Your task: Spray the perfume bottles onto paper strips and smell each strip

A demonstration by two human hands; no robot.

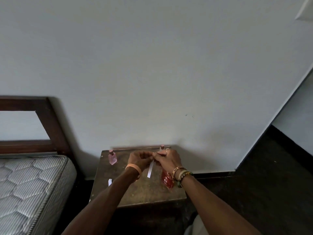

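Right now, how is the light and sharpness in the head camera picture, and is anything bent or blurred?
Head view: dim, flat light, no glare; the wooden stand is dark, and the headboard throws a soft shadow on the wall. Head view: wide-angle stretch lengthens the forearms. Head view: left hand and right hand, pinching the paper strip, look slightly soft.

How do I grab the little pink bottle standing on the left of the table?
Pinch the pink bottle round its wide body, just below the cap, coming from the front. It stands upright by itself near the back of the table, and the wall is close behind it, so the front is the open side.
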